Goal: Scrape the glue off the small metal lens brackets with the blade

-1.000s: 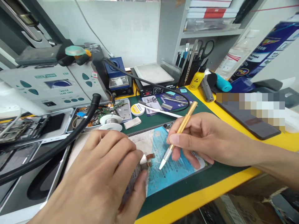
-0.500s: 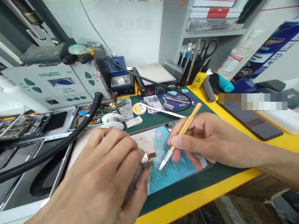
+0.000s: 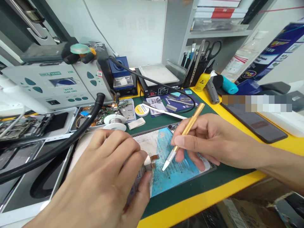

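Pressing down at lower centre-left of the frame, the left hand lies flat with curled fingers on the opened device, a thumb and fingertip pinching a small white tab from which a short orange flex ribbon runs to the right. Just right of the ribbon, the white tip of the gold-handled tool rests on the blue battery label, apart from the ribbon. The right hand, at centre-right, grasps that tool like a pen, thumb and forefinger closed round its shaft.

By appearance the device is already open, its inner face bare, and the ribbon lifted clear at one end; the battery still lies in place, so removal seems unfinished. The device sits on a green mat on the yellow worktop, near the frame's lower centre.

At far left a black hose crosses; behind it a solder spool stands, and a dark phone lies at right.
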Tool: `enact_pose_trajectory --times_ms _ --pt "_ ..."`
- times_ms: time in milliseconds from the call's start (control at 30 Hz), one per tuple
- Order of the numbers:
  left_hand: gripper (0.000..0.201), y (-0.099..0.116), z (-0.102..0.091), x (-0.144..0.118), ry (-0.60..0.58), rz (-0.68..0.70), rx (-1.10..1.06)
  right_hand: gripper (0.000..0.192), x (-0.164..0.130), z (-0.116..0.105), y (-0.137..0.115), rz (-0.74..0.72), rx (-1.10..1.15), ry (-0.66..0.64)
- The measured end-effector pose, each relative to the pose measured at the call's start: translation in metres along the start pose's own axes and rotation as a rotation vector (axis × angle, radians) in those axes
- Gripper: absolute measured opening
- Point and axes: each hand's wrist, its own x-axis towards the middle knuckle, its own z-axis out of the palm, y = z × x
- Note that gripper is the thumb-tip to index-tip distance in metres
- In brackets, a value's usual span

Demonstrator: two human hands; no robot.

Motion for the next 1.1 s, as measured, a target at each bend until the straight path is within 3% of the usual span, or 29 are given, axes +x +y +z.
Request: enact_pose_trajectory --times_ms 1100 --pt "0.012 -0.0015 0.0013 -0.0011 0.000 0.001 0.005 0.021 0.0001 0.0020 -0.0028 0.026 -0.008 0.043"
